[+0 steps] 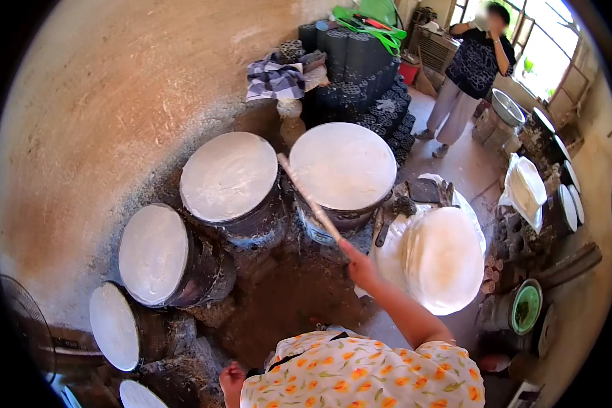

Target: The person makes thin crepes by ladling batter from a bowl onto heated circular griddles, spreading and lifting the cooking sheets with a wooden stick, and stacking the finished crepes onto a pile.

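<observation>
My right hand is closed round the lower end of a long pale stick. The stick's far end lies by the left edge of a round white-topped drum. Left of it stands another white-topped drum, and two more, a drum and a drum, curve down along the wall. To the right of my right hand is a stack of thin round white sheets. Low in the view, my left hand hangs beside my flowered garment with its fingers curled; whether it holds anything is hidden.
Dark cylindrical briquettes are piled behind the drums, with a checked cloth beside them. A person stands near the window. At right are a metal basin, more white sheets and a green-lined bucket.
</observation>
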Motion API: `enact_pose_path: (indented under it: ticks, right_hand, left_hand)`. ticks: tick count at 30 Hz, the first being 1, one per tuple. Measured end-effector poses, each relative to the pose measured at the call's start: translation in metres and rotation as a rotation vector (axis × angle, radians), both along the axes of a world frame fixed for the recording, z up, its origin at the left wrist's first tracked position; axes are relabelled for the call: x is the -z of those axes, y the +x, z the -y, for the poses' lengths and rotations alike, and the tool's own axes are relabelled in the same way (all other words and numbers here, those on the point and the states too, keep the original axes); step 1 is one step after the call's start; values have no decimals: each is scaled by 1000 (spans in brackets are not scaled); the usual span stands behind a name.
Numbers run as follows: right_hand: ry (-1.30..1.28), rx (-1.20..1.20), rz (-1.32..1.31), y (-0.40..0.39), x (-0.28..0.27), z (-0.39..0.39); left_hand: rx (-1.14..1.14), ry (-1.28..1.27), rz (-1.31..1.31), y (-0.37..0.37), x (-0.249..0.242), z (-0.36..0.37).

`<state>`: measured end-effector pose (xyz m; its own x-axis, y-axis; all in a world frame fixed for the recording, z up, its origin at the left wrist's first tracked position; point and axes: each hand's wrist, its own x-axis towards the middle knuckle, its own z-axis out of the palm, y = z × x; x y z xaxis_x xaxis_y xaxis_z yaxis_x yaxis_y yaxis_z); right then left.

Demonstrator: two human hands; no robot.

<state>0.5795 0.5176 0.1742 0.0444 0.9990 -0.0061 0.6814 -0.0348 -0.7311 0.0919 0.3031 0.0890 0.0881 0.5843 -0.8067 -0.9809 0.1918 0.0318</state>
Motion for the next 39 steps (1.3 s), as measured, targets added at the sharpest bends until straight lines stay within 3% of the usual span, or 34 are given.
enact_pose_path:
  ticks: [4,6,9,10,11,12,14,16,18,19,22,26,32,34,39]
  right_hand:
    - [-185,310,-36,46,-13,0]
    - [119,339,-29,61,5,3]
    - [-50,437,54,60,19,24]
    - [-126,456,116,49,0,26]
    - [-385,488,158,32,-22,35]
    - [-166,430,194,35,29,49]
    - [-87,363,190,11,31,74]
    - [-175,344,197,-2,35,90]
    - [79,263,62,-20,20,107]
    - [28,267,62,-32,20,114]
    - [-287,295,87,-71,-29,132]
    - [3,161,154,-91,-13,144]
    - [-272,218,106,-118,-36,118]
    - [-294,15,93,-125,-47,103]
    - [-337,-133,-6,-152,-47,71]
  left_hand:
    - [67,-18,-55,6,-8,-24]
    - [96,-67,61,-4,-3,-35]
    - [201,-18,19,-28,24,-44]
    - [212,-20,28,-32,23,-50]
    - [183,-68,42,-35,22,-57]
    - [151,-116,58,-36,20,-66]
    - [149,-68,107,-33,11,-79]
    - [179,-1,18,-26,-9,-90]
    - [159,-76,-6,-34,17,-91]
    - [151,-64,42,-41,45,-92]
    - [138,-112,10,-24,29,-104]
    - [221,-191,13,-18,38,-111]
    - [211,-219,-18,-14,25,-119]
    - [179,-226,-54,-18,16,-119]
    - [74,-131,-78,-40,21,-103]
